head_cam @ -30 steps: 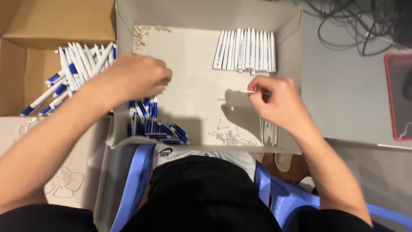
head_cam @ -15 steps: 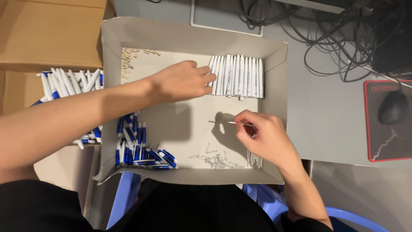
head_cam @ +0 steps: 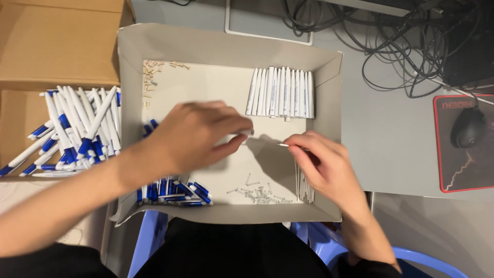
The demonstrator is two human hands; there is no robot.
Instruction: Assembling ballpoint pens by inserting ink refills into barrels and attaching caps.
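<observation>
1. The left hand [head_cam: 198, 136] is curled over the middle of the shallow cardboard tray [head_cam: 226, 44], fingers closed on a white pen barrel [head_cam: 246, 133] whose tip pokes out toward 3 o'clock, apparently so its open end faces the other hand
2. The right hand [head_cam: 324, 164] pinches a thin refill [head_cam: 284, 145] between thumb and fingertips, its point aimed toward 9 o'clock at the barrel, the two nearly meeting at the tray's centre
3. A neat row of white barrels [head_cam: 282, 92] lies at 12 o'clock of the hands, roughly twelve side by side, probably laid flat for easy picking
4. A bundle of spare refills [head_cam: 303, 183] lies under the right wrist, too many to count
5. Small springs [head_cam: 260, 193] are scattered at 6 o'clock, perhaps a dozen or more
6. Blue-and-white pen parts [head_cam: 172, 190] cluster at 7 o'clock, partly hidden
7. Finished pens [head_cam: 77, 131] pile in the brown box [head_cam: 20, 110] at 9 o'clock, over twenty; tiny beige pieces [head_cam: 152, 69] sit at 11 o'clock
</observation>
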